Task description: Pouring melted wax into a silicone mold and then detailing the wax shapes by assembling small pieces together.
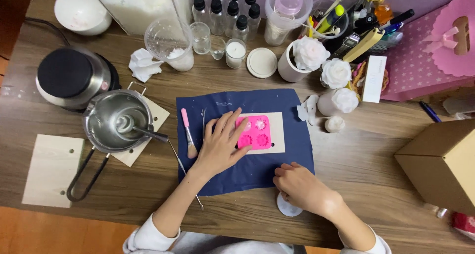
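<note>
left hand (221, 144): I see it laid flat, fingers spread, on the left part of the pink mould (255, 132); grips nothing, looks like it pins the mould in place.
right hand (300, 187): I see it curled, knuckles up, at the lower right edge of the blue cloth (247, 170), over a small white disc (288, 208). Can't tell if the fingers pinch the disc or only rest on it.
pink mould: flat silicone piece with flower-shaped cavities; sits on a pale wooden board (275, 133), board on the cloth. My guess: the board keeps it level, the cloth catches spills.
mould contents: pale filling in the upper cavities, lower two look pink; not sure how full.
tools: pink-handled brush (188, 132) and a thin metal pick (184, 169) lie just left of the hand on the cloth edge, within reach.
metal pot (117, 119): long wire handle, stands on a second wooden board; holds a spoon-like tool, bottom looks shiny; can't tell whether there's liquid in it.
plastic cup (169, 43): tilted, white flakes inside.
glass jar (235, 52): filled white to near the rim; round lid (261, 62) just beside it.
white flowers (335, 73): finished pieces, grouped to the right of the cloth, apart from the working spot.
cardboard box (442, 165): far right, closed.
</note>
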